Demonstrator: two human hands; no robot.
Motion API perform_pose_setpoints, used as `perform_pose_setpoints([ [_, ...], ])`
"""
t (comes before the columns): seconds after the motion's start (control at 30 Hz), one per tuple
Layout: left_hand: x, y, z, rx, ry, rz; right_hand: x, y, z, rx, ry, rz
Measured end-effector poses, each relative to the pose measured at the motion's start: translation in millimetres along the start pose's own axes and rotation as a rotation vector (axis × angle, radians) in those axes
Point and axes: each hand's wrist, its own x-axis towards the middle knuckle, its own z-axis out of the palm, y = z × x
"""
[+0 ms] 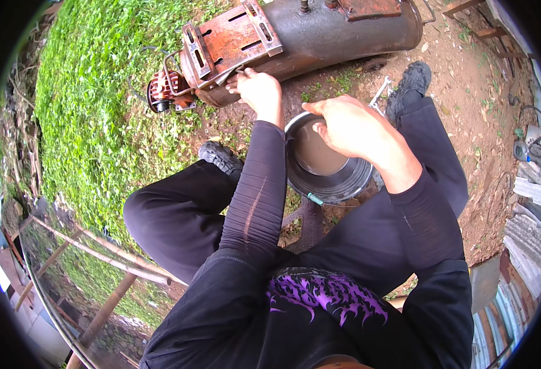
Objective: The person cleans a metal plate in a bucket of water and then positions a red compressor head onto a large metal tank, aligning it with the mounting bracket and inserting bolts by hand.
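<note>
Rusty cylindrical steel tank (319,34), lying on dirt: its bracket is touched by the left hand (258,89), grip hidden. Dark round metal basin (329,166) of murky liquid: rim is pinched by the right hand (350,126). Work appears unfinished.

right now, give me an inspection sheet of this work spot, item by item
surface: bare dirt ground with a grass patch on the person's left
job's things: rusty metal tank lying on its side with an orange-rusted bracket plate; dark round basin holding murky liquid
clutter: wrench on the dirt beside the right shoe
hands: left hand at the tank's end, holding a small metal piece, kind unclear; right hand over the basin, fingers curled
cables: wire loops by the small motor; a dark cable at far right
surroundings: corrugated metal sheets to the right, bamboo poles lower left
</note>
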Motion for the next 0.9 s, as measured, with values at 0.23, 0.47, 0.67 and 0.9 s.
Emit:
perform_pose_setpoints([
  [0.23,-24.3,-70.2,-25.5,0.153,-0.051,0.346,0.2,11.4,-3.8,-0.003,0.003,0.023],
  [0.47,57.3,-177.8,-19.1,-1.272,0.251,-0.417,1.0,0.1,-8.9,-0.053,-0.042,0.086],
  [0.67,-8.9,-4.7,9.6,-0.375,0.112,-0.105,-0.5,11.6,-4.8,-0.078,0.014,0.061],
  [0.9,-121.1,-23.4,-80.9,-0.527,-0.371,0.150,-2.9,30.3,-19.4,-0.247,0.111,-0.010],
])
